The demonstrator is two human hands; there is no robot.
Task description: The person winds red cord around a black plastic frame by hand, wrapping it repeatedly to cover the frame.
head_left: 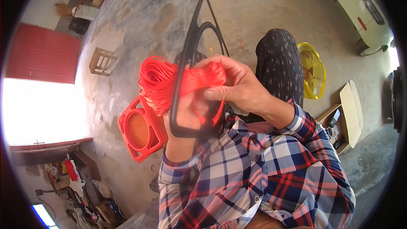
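Note:
A bundle of bright red cord [159, 78] is held in front of my lap, its loops fanned out on the left and gathered narrower on the right. My right hand [243, 87] pinches the narrow end between thumb and fingers. Below the bundle, my left hand [186, 110] supports it from underneath, its fingers mostly hidden by cord. A black frame with rounded corners [174, 114] crosses the view in front of the cord and left wrist; what it is attached to cannot be seen. Beside my left forearm is a red plastic piece with a round orange centre [140, 130].
A small wooden stool [101, 61] stands on the concrete floor at the left. To the right of my knee are a yellow basket [323, 70] and an open cardboard box [352, 114] with small items inside. A pale vehicle [360, 12] is parked far right. Clutter [91, 186] lies lower left.

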